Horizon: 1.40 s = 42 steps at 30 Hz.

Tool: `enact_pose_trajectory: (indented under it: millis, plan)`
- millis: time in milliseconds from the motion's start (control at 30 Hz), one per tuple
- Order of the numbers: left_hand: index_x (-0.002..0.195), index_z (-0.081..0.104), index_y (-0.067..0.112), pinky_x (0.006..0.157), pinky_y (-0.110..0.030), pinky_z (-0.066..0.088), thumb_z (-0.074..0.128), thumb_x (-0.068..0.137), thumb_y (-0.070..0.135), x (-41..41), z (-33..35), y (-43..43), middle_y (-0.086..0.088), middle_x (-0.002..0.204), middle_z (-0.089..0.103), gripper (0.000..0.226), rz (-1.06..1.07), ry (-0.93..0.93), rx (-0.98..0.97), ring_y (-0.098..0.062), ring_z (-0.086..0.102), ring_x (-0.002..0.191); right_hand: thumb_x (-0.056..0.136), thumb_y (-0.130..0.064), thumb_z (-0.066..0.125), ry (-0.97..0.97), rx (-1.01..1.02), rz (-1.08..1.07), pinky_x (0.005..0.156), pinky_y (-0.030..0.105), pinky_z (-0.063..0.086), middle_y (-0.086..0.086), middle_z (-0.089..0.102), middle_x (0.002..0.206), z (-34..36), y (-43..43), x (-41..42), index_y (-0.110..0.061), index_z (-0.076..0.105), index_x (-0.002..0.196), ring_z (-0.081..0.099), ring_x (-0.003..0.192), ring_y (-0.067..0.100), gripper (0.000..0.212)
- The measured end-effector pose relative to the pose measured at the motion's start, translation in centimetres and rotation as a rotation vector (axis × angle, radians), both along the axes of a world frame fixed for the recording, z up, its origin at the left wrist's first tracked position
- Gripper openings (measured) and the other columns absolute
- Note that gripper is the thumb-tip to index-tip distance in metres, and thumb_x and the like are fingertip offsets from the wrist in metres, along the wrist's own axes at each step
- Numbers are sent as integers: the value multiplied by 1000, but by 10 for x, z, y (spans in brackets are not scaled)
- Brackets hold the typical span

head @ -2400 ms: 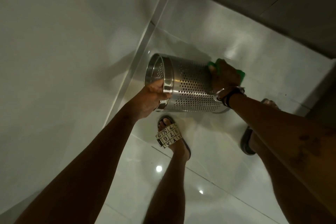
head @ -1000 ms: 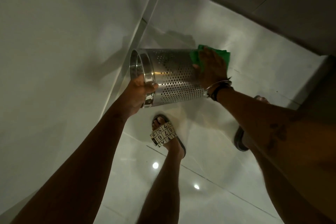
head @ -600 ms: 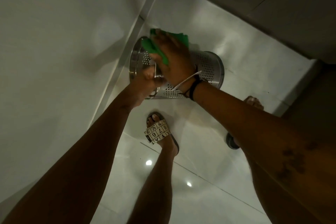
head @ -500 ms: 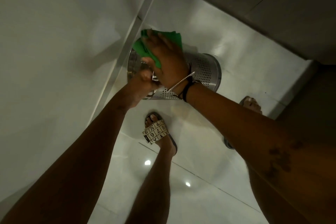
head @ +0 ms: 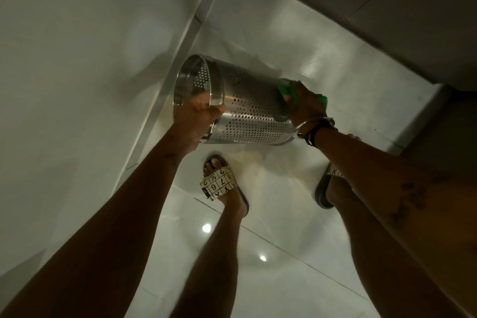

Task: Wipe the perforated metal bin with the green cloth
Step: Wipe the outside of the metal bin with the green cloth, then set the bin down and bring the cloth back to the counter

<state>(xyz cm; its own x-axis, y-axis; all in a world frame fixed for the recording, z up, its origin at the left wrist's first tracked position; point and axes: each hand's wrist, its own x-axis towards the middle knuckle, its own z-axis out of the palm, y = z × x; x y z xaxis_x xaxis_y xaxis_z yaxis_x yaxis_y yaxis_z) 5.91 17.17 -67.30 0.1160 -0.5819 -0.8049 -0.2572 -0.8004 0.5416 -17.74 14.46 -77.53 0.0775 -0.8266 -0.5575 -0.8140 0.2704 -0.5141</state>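
The perforated metal bin (head: 247, 108) is held on its side above the floor, its open mouth turned to the left. My left hand (head: 198, 117) grips the bin's rim, with the fingers curled inside the mouth. At the bin's base end on the right, my right hand (head: 305, 106) presses the green cloth (head: 286, 90) against the metal. Most of the cloth is hidden under that hand, and only its green edges show.
A pale wall (head: 85, 59) with a metal strip (head: 180, 54) stands close on the left. A dark cabinet or ledge (head: 387, 8) runs along the upper right. My feet in sandals (head: 222, 183) stand on the glossy white tiled floor (head: 271, 253) below the bin.
My right hand has slid the green cloth from the bin's mouth end back to its base end. The bin has swung round, its side facing me again. My left hand has kept its grip.
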Motion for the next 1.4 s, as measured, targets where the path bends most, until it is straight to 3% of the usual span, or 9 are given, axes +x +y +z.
enact_pose_trajectory:
  millis: [200, 433, 567, 700, 800, 933, 1000, 1167, 1400]
  plan:
    - [103, 63, 2, 68, -20, 48, 59, 94, 16, -16, 5, -31, -9, 91, 63, 17, -317, -277, -254, -16, 62, 81, 97, -36, 50, -301, 19, -162, 112, 44, 40, 11, 55, 140, 44, -39, 17, -8, 43, 139, 51, 130, 25, 50]
    - [111, 66, -4, 91, -37, 53, 52, 91, 2, -37, -23, -40, -25, 109, 69, 25, -618, -440, -435, -36, 65, 104, 95, -36, 52, -239, -52, -171, 93, 19, 37, 11, 64, 126, 57, -83, 11, -8, 57, 125, 57, 119, 26, 42]
    - [116, 64, 0, 95, -41, 51, 52, 89, -1, -42, -34, -36, -24, 112, 67, 30, -627, -476, -335, -37, 62, 109, 95, -38, 52, -208, -18, -211, 79, 24, 43, 4, 61, 91, 66, -90, 0, -5, 64, 105, 59, 91, 24, 36]
    - [104, 63, -1, 89, -43, 51, 50, 85, -6, -45, -5, -29, -23, 106, 65, 24, -529, -401, -194, -41, 61, 104, 95, -35, 53, -273, 58, -268, 94, 34, 48, 11, 64, 103, 113, -82, -4, -3, 62, 112, 61, 105, 30, 38]
    - [132, 55, 11, 102, -48, 48, 49, 93, 1, -41, 65, -29, -17, 127, 63, 41, -486, -365, -164, -36, 59, 116, 96, -39, 48, -201, 103, -204, 103, 40, 43, 19, 62, 125, 190, -79, 5, -6, 57, 123, 56, 118, 33, 44]
    - [132, 55, 17, 88, -22, 41, 42, 102, 26, -39, 209, -35, -12, 123, 68, 34, -508, -499, -292, -31, 64, 111, 95, -28, 56, -389, -20, -219, 101, 48, 46, 23, 65, 119, 343, -81, 22, -3, 61, 116, 59, 113, 38, 33]
    - [142, 47, 17, 99, -33, 42, 44, 100, 28, -36, 276, -43, -11, 136, 62, 43, -568, -611, -393, -31, 59, 122, 95, -29, 55, -379, -106, -101, 101, 43, 47, 19, 64, 124, 416, -86, 28, -7, 60, 122, 59, 114, 35, 35]
    - [134, 56, 5, 100, -45, 47, 58, 93, 21, -39, 455, -93, -21, 131, 65, 44, -422, -786, -936, -40, 62, 117, 95, -29, 56, -404, -593, 96, 94, 23, 42, 13, 65, 127, 598, -113, 13, -8, 56, 128, 60, 116, 29, 39]
    - [130, 57, -2, 103, -47, 46, 61, 91, 13, -67, 594, -165, -23, 137, 60, 42, -328, -954, -1286, -40, 60, 123, 97, -37, 46, -54, -1142, 164, 82, 42, 50, 14, 67, 117, 723, -164, -49, -9, 45, 134, 61, 103, 35, 47]
